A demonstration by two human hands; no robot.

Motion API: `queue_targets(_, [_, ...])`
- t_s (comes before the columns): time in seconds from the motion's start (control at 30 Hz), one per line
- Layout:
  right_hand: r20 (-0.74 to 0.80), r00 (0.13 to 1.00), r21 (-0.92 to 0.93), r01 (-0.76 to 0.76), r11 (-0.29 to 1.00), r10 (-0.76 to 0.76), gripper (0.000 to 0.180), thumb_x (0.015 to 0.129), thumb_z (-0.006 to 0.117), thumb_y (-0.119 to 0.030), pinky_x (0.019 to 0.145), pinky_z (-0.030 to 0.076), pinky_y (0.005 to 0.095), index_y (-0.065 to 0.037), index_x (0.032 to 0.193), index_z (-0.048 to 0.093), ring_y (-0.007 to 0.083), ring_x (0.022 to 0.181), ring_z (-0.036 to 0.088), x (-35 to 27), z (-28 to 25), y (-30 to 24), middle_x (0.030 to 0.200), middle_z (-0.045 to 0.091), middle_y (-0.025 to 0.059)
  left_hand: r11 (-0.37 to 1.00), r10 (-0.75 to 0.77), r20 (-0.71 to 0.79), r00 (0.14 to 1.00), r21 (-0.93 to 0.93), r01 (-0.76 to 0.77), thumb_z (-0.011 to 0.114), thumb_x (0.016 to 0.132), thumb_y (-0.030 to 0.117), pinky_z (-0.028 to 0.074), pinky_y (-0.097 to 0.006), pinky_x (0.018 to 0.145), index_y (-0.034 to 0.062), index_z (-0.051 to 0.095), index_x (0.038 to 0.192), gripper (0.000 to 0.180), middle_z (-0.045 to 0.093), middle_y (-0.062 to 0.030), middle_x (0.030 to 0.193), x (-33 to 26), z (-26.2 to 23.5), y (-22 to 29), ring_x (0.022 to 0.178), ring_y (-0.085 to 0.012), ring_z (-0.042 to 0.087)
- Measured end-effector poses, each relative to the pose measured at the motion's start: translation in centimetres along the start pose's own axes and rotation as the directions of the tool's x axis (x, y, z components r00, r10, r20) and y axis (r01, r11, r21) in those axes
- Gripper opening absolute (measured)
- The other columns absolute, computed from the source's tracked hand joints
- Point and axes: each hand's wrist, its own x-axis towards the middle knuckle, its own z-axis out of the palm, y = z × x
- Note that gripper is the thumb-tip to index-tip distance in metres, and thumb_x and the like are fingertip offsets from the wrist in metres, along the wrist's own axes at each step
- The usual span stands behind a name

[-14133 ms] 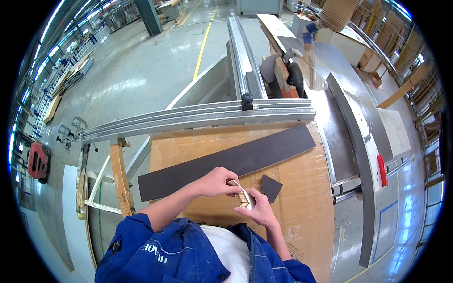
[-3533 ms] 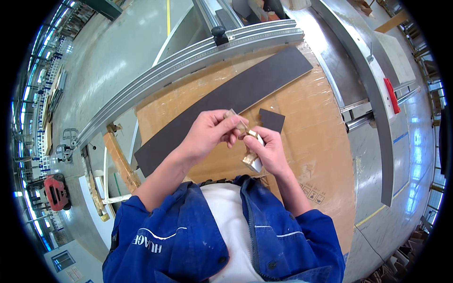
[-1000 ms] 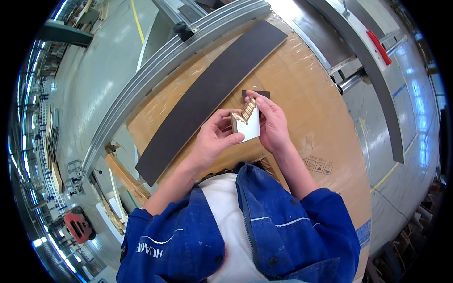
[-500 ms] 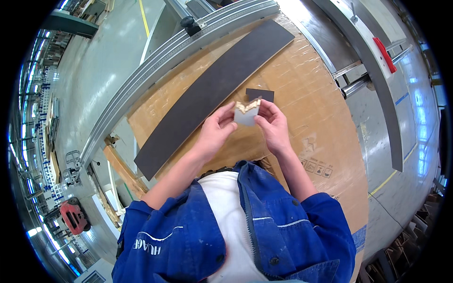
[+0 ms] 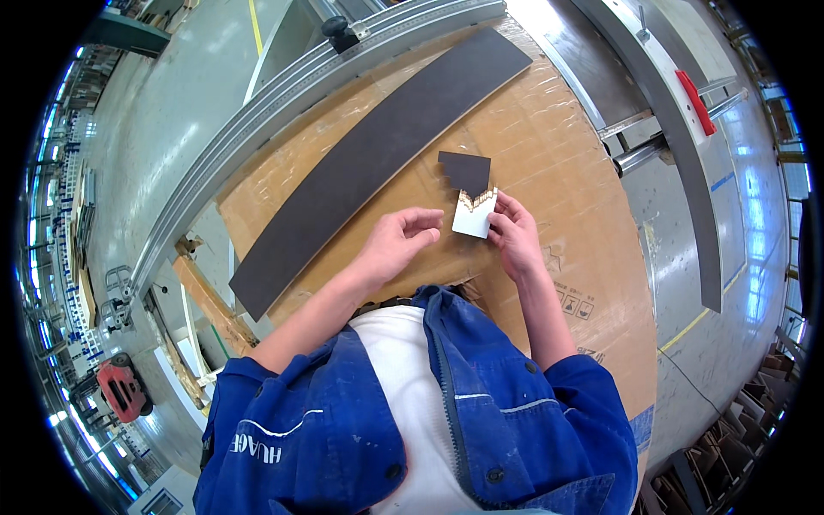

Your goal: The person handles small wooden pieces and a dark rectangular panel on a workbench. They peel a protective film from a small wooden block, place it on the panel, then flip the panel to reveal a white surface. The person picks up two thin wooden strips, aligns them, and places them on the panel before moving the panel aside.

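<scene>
Between the thumb and fingers of my right hand (image 5: 516, 237) is a small white board piece (image 5: 474, 221), gripped by its right edge. Its far edge is broken into a jagged notch of bare, light-brown core. Just beyond it a dark brown board piece (image 5: 470, 169) lies on the cardboard, its near end partly hidden by the white piece. My left hand (image 5: 399, 244) hovers to the left with nothing in it, thumb and fingers apart. Past that hand a long dark brown board (image 5: 378, 167) lies slantwise over the cardboard (image 5: 592, 249).
A grooved aluminium rail (image 5: 257, 129) with a black knob (image 5: 340, 34) borders the far left side. To the right stands a grey machine beam (image 5: 687, 172) with a red handle (image 5: 695, 102). Wooden offcuts (image 5: 215, 300) are at the left, and a red machine (image 5: 123, 390) stands on the floor.
My left hand has let go of the white board piece and drawn back left. My right hand has moved it right and nearer, turning its white face up.
</scene>
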Motion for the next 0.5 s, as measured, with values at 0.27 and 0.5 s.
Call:
queue_targets(0.27, [0.211, 0.975, 0.138, 0.033, 0.99, -0.062, 0.042, 0.091, 0.059, 0.001, 0.072, 0.052, 0.0222, -0.003, 0.132, 0.06, 0.0085, 0.087, 0.062, -0.5, 0.1, 0.9, 0.113, 0.067, 0.0035, 0.987, 0.148, 0.039, 0.988, -0.061, -0.146, 0.076, 0.095, 0.015, 0.053, -0.035, 0.103, -0.0083, 0.049, 0.144, 0.061, 0.064, -0.017, 0.134, 0.6, 1.2, -0.9, 0.118, -0.0213, 0.066])
queue_targets(0.5, [0.216, 0.976, 0.248, -0.038, 0.968, -0.017, 0.027, 0.107, 0.055, -0.025, 0.084, 0.059, 0.0324, -0.005, 0.122, 0.064, 0.0167, 0.097, 0.071, -0.9, -0.2, 0.6, 0.108, 0.072, 0.006, 0.978, 0.066, 0.203, 0.977, 0.183, -0.104, 0.071, 0.098, 0.011, 0.06, -0.032, 0.082, -0.0055, 0.061, 0.124, 0.032, 0.072, -0.0116, 0.108, 1.6, 1.2, 2.0, 0.093, -0.0163, 0.072])
